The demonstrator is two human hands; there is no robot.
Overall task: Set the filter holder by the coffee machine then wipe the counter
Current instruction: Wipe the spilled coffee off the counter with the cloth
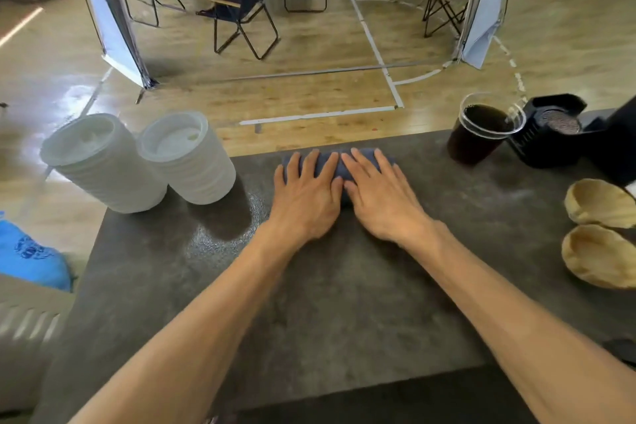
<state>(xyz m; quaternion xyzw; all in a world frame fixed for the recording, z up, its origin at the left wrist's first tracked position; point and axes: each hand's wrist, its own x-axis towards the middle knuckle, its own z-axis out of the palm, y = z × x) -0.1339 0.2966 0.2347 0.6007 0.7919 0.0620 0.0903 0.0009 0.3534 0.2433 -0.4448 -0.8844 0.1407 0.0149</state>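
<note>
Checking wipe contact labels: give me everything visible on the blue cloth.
The cloth is dark blue-grey, soft fabric by its look, folded or bunched into a long low pad lying crosswise near the far edge of the dark counter. Both hands press flat on it with straight fingers, the left hand over its left part and the right hand over its right part, so most of it is hidden. Only the far edge and strips between the fingers show. Whether it is damp cannot be told.

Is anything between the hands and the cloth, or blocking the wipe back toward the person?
No. The left hand and right hand press flat on the cloth; the counter nearer the person looks bare.
</note>
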